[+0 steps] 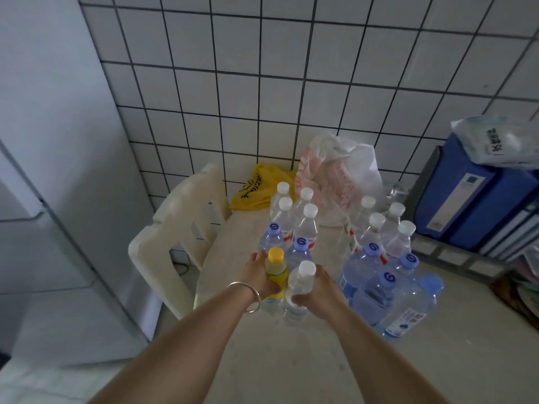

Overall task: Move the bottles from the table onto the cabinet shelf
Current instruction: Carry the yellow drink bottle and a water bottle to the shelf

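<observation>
My left hand (256, 275) grips a yellow-capped bottle (275, 265) with a yellow label, upright near the middle of the beige table (320, 360). My right hand (318, 290) grips a clear white-capped bottle (300, 287) right beside it. Behind them stand several white-capped bottles (306, 225) and blue-capped bottles (300, 249). Another cluster of blue-capped bottles (385, 287) and white-capped ones (376, 228) stands to the right. A grey cabinet (43, 170) rises at the left; its shelf is out of view.
A cream plastic chair (180, 228) stands between cabinet and table. A yellow bag (259, 185) and a white-red plastic bag (338, 173) lie against the tiled wall. Blue binders (472, 199) with a plastic packet (501, 141) on top stand at the right.
</observation>
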